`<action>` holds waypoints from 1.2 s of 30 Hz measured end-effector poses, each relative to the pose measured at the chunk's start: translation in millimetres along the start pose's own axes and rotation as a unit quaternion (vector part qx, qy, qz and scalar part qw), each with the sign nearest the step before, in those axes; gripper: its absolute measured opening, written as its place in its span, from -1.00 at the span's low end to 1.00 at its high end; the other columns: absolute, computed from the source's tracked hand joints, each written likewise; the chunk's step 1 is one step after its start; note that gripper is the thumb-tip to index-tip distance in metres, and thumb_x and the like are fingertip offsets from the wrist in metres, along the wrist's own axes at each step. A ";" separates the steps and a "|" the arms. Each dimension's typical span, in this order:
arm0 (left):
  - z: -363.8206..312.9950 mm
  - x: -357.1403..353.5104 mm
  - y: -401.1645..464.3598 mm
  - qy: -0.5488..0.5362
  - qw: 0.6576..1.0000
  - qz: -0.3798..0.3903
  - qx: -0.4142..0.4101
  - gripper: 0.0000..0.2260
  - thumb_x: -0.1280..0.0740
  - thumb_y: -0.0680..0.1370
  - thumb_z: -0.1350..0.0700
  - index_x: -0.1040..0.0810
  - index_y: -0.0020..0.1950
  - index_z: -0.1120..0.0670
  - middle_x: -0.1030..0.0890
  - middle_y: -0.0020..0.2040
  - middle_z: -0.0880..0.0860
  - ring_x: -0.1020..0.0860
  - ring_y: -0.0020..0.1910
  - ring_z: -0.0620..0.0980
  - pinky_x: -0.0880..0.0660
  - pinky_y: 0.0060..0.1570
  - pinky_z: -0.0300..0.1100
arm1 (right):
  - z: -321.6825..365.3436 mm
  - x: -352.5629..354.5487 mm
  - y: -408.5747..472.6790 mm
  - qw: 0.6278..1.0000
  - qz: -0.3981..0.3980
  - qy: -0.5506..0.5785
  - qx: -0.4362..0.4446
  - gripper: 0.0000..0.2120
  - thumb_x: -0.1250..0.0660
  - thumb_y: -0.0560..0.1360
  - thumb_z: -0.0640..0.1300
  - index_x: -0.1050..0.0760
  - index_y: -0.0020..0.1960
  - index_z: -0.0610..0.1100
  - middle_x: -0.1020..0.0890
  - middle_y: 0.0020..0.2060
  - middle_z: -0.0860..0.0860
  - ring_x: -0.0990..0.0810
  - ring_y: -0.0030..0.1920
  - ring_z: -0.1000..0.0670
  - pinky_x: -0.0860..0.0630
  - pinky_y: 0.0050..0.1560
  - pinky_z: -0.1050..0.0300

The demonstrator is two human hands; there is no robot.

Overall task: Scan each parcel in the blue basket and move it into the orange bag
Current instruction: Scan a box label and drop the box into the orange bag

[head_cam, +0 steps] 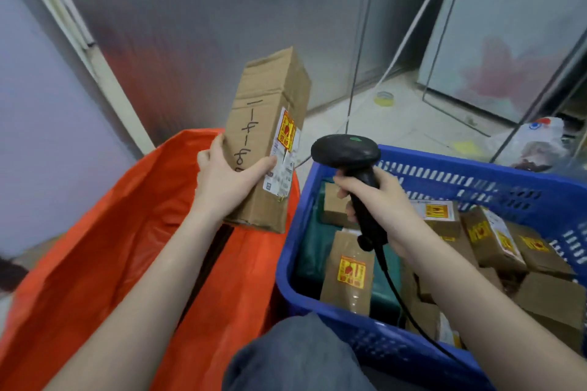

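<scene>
While left hand (224, 176) grips parcel (266, 136), right hand (386, 203) grips scanner (349, 154).

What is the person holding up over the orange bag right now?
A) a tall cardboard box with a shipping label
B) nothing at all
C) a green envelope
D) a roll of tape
A: the left hand grips a tall cardboard box with a label above the orange bag, while the right hand holds the black scanner over the blue basket.
</scene>
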State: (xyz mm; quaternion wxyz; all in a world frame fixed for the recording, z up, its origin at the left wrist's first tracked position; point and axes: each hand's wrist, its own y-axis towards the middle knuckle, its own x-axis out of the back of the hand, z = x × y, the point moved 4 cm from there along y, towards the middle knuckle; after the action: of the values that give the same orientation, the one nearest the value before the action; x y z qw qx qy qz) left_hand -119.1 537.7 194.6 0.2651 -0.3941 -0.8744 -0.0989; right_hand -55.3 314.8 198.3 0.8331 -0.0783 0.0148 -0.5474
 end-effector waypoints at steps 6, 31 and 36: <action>94.8 3.6 17.3 0.077 0.991 0.013 0.106 -0.04 -0.34 0.14 -0.37 -0.20 0.49 -0.10 -0.32 0.39 0.12 -0.28 0.39 0.16 -0.26 0.37 0.09 | -43.4 -42.9 33.5 0.997 0.028 -0.045 -0.051 -0.91 -0.35 0.52 -0.13 -0.50 -0.14 -0.12 -0.57 -0.31 -0.06 -0.50 -0.42 0.00 -0.48 -0.36 0.14; 45.5 -80.2 10.3 -0.033 0.993 0.076 -0.084 -0.52 -0.38 0.53 0.02 -0.38 0.42 0.05 -0.38 0.34 0.00 -0.33 0.36 -0.11 -0.19 0.25 -0.39 | -59.9 5.4 39.0 0.994 -0.016 -0.073 -0.080 -0.84 -0.31 0.54 -0.13 -0.45 -0.10 -0.23 -0.48 -0.42 -0.06 -0.45 -0.53 0.08 -0.42 -0.52 0.26; 12.7 -109.6 -15.2 -0.003 0.984 0.146 -0.101 -0.50 -0.37 0.53 0.00 -0.35 0.43 0.04 -0.37 0.38 0.04 -0.33 0.39 -0.07 -0.21 0.26 -0.33 | -50.1 56.7 9.8 0.994 -0.049 -0.084 -0.057 -0.89 -0.34 0.52 -0.15 -0.47 -0.05 -0.20 -0.50 -0.42 -0.07 -0.48 -0.53 0.11 -0.44 -0.50 0.32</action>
State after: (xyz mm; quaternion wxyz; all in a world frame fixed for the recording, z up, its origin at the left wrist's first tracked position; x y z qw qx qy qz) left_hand -75.1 462.6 125.2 0.2328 -0.5428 -0.7937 -0.1458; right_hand -29.3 261.0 150.8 0.7978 -0.1721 -0.0278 -0.5771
